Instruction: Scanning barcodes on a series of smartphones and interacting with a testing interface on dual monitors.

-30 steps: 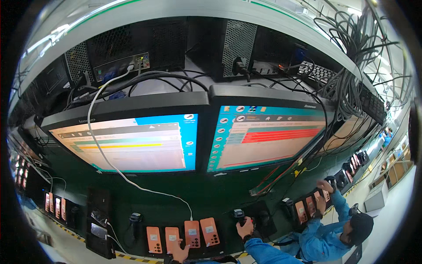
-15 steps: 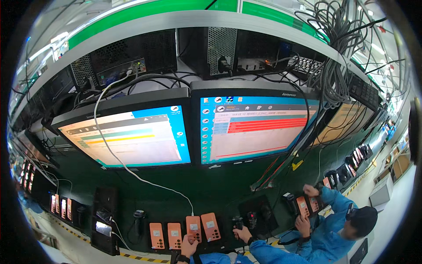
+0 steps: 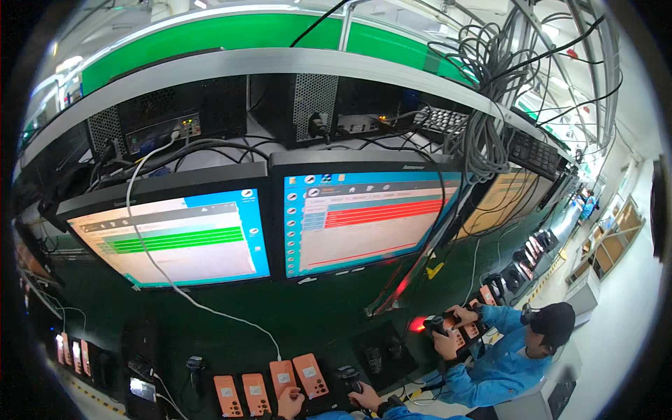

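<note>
Four orange-backed smartphones would be too exact, so: several orange smartphones lie in a row on the bench, among them an outer left phone (image 3: 227,396) and a tilted right one (image 3: 310,375). A white cable (image 3: 210,309) runs into the top of the smartphone (image 3: 282,375) between them. Over that phone's lower end, my left hand (image 3: 290,404) has its fingers curled against it. My right hand (image 3: 365,397), just right of the row, is wrapped round the grip of a black handheld scanner (image 3: 348,376). Its fingers are partly hidden.
Two monitors, left (image 3: 168,245) and middle (image 3: 371,227), stand behind the phones. A black scanner (image 3: 195,367) stands left of the row, and a black mat (image 3: 383,355) lies to the right. Farther right, a co-worker (image 3: 504,357) in blue handles a phone and a scanner glowing red.
My view has swung right. The left monitor's yellow bar has given way to green bars. My left hand remains at the cabled phone. The co-worker has taken up a scanner, its red light on.
</note>
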Demonstrator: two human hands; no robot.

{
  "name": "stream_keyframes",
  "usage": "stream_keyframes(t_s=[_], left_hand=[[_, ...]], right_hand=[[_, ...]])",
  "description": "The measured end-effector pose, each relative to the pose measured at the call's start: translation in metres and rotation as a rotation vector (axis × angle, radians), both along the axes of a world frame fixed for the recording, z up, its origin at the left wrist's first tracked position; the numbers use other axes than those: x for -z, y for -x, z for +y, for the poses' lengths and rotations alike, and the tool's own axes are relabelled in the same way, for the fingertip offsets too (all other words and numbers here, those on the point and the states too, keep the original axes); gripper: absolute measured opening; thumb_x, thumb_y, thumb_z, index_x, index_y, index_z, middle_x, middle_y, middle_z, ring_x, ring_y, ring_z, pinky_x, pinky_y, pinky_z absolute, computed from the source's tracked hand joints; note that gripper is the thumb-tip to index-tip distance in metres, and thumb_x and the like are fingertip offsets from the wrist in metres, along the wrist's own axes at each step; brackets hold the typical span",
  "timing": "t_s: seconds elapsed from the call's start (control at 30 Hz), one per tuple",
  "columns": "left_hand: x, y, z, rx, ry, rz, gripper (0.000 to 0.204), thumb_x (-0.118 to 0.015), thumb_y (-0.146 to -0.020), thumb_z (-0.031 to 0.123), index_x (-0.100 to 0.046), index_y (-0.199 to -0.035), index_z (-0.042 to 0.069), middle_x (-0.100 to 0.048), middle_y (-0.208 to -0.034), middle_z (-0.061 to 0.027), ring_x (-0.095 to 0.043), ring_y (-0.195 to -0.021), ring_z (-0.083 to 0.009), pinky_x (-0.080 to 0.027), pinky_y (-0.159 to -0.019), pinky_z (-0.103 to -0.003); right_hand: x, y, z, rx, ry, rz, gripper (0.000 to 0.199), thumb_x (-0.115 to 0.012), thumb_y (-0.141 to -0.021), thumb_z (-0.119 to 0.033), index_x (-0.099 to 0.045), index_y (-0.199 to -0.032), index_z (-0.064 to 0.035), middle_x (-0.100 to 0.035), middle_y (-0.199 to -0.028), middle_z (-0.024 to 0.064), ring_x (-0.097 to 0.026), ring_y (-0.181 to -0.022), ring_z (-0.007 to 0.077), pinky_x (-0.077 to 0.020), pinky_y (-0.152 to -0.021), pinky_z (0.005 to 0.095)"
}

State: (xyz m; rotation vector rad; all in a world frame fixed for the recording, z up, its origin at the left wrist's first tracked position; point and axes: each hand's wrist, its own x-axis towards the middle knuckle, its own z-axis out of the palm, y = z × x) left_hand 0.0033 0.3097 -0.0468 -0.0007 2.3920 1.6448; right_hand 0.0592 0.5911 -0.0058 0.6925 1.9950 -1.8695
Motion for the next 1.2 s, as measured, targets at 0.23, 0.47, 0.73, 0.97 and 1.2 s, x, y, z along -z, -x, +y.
stream_keyframes(t_s=[0.23, 0.47, 0.73, 0.97, 1.2], left_hand=[[-0.001, -0.006, -0.007, 0.015, -0.118, -0.042, 0.022, -0.065, -0.079, 0.011, -0.061, -0.099, 0.003, -0.063, -0.094, -0.0135, -0.062, -0.086, -0.0267, -0.051, -0.077, -0.036], [-0.034, 0.002, -0.005, 0.032, -0.047, -0.193, 0.030, -0.068, -0.078, 0.019, -0.063, -0.102, 0.002, -0.067, -0.092, -0.0130, -0.065, -0.087, -0.0229, -0.052, -0.078, -0.034], [-0.060, -0.017, -0.009, 0.033, 0.142, -0.262, 0.032, -0.068, -0.077, 0.019, -0.062, -0.104, 0.003, -0.066, -0.093, -0.0132, -0.064, -0.082, -0.0240, -0.052, -0.077, -0.037], [-0.042, -0.074, -0.022, 0.124, 0.277, 0.130, 0.029, -0.062, -0.071, 0.011, -0.059, -0.099, 0.003, -0.060, -0.095, -0.0175, -0.055, -0.096, -0.0379, -0.044, -0.086, -0.041], [-0.006, -0.094, -0.027, 0.087, 0.390, 0.342, 0.030, -0.067, -0.073, 0.022, -0.062, -0.098, 0.008, -0.061, -0.094, -0.0151, -0.058, -0.089, -0.0347, -0.046, -0.079, -0.045]], right_hand=[[-0.008, -0.032, -0.013, 0.118, -0.296, 0.176, 0.045, -0.060, -0.084, -0.020, -0.050, -0.124, -0.0032, -0.058, -0.112, 0.0237, -0.055, -0.103, 0.0393, -0.0424, -0.090, 0.0474], [0.035, 0.008, 0.000, -0.010, -0.334, -0.101, 0.052, -0.066, -0.075, -0.041, -0.059, -0.109, -0.0016, -0.067, -0.089, 0.0173, -0.065, -0.082, 0.0319, -0.0502, -0.074, 0.0395], [0.004, 0.049, 0.026, 0.382, -0.907, 0.605, 0.023, -0.063, -0.083, -0.017, -0.061, -0.100, -0.0031, -0.060, -0.095, 0.0136, -0.059, -0.087, 0.0304, -0.0465, -0.077, 0.0389], [-0.015, 0.056, 0.110, 0.253, -1.166, 0.446, 0.046, -0.064, -0.082, -0.014, -0.049, -0.124, -0.0064, -0.040, -0.136, 0.0231, -0.036, -0.127, 0.0406, -0.0343, -0.102, 0.0479], [0.012, 0.042, 0.126, 0.144, -1.353, 0.652, 0.040, -0.058, -0.085, -0.017, -0.053, -0.124, -0.0075, -0.050, -0.127, 0.0225, -0.047, -0.115, 0.0417, -0.0380, -0.095, 0.0515]])
